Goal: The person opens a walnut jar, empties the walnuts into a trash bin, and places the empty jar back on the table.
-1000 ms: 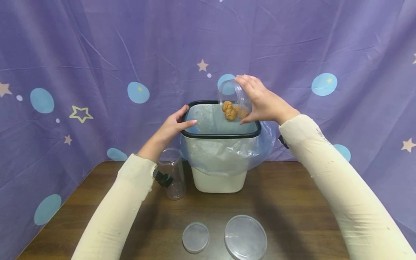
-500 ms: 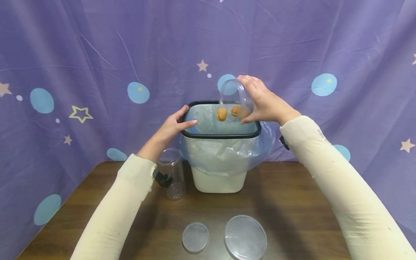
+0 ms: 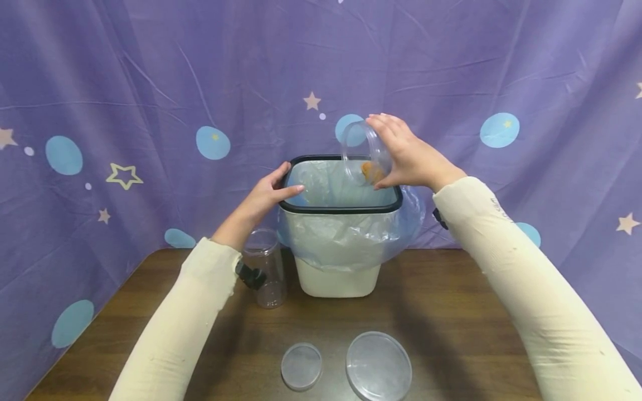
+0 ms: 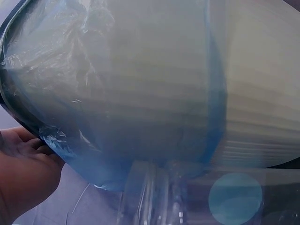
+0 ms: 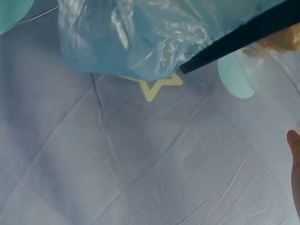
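My left hand (image 3: 263, 195) grips the left side of the black rim of a pale trash bin (image 3: 338, 284), its thumb over the opening. In the left wrist view the fingers (image 4: 40, 147) lie against the outside, under the rim. A bluish plastic liner (image 3: 341, 239) is folded over the bin. Above the opening my right hand (image 3: 411, 153) holds a short clear plastic jar (image 3: 375, 146), tipped on its side with its mouth to the left. A brown walnut (image 3: 370, 171) shows inside; whether more lie behind it I cannot tell. The bin's bottom is hidden.
A tall clear jar (image 3: 271, 278) stands on the wooden table (image 3: 461, 312), left of the bin under my left wrist. Two round clear lids lie in front, a small one (image 3: 301, 366) and a larger one (image 3: 378, 366). A purple curtain (image 3: 426, 67) hangs behind.
Walnuts have rolled out of the tipped jar; one at its mouth half a second ago is gone from sight. My right hand has shifted slightly right. My left hand stays put.
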A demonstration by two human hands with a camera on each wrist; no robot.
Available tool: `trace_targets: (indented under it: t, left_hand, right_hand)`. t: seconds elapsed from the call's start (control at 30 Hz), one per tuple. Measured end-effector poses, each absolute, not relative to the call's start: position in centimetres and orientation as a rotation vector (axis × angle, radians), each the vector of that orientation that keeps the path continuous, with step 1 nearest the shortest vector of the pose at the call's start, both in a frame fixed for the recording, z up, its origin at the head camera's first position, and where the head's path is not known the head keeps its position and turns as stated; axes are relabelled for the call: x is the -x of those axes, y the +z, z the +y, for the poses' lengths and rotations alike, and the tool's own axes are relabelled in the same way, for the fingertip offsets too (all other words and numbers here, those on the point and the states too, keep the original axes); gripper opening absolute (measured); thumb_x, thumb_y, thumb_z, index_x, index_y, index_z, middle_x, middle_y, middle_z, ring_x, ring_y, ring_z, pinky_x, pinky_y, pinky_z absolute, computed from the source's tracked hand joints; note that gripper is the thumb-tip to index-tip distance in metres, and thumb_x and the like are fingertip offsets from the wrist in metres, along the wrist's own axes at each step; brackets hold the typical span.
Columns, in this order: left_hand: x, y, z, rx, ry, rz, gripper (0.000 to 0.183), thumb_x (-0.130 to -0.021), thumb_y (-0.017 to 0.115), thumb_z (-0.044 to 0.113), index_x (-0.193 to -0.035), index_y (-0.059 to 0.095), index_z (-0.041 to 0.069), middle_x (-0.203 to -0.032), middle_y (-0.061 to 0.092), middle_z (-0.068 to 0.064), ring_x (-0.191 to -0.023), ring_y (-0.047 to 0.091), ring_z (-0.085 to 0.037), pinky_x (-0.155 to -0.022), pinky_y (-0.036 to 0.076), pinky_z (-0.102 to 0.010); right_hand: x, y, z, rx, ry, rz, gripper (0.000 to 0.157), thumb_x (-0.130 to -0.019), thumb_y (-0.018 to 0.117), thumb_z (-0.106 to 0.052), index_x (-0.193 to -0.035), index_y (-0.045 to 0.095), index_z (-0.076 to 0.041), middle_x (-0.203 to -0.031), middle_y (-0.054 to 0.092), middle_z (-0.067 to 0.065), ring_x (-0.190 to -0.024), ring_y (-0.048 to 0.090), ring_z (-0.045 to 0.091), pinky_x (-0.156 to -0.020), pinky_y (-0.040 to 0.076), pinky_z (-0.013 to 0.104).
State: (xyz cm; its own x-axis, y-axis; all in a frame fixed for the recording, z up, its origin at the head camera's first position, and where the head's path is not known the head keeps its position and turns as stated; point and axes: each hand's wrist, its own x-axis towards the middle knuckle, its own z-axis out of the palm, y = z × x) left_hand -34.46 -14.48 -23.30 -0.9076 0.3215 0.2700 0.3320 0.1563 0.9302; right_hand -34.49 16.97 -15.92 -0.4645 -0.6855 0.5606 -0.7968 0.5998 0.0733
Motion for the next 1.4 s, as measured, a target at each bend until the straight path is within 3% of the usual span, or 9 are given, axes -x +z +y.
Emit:
trace_targets:
  t: [0.27,1.4]
  left_hand:
    - [34.45,-23.23,-14.55,0.68,-1.911,-2.38,0.079,-0.088,0.061,0.01,-0.149,0.013,0.0,-0.157,0.013,-0.014,-0.143,0.014,-0.02,-0.116,0.014,-0.031]
    - [34.26,-23.0,-14.61,0.665,-1.914,-2.397,0.078,-0.088,0.061,0.012,-0.15,0.013,0.002,-0.157,0.014,-0.011,-0.143,0.012,-0.017,-0.116,0.013,-0.03]
  right_hand:
    - [34.58,-16.37,16.98,-1.231,0.271,-2.288,0.118,-0.05,0.093,-0.023,-0.143,0.026,0.002,-0.146,0.029,0.023,-0.137,0.021,0.039,-0.114,0.02,0.045]
    - [34.65,-16.49,16.45,-1.315,0.248,-2.088,0.117,-0.045,0.094,-0.02,-0.139,0.03,0.008,-0.143,0.033,0.025,-0.134,0.026,0.041,-0.115,0.018,0.042]
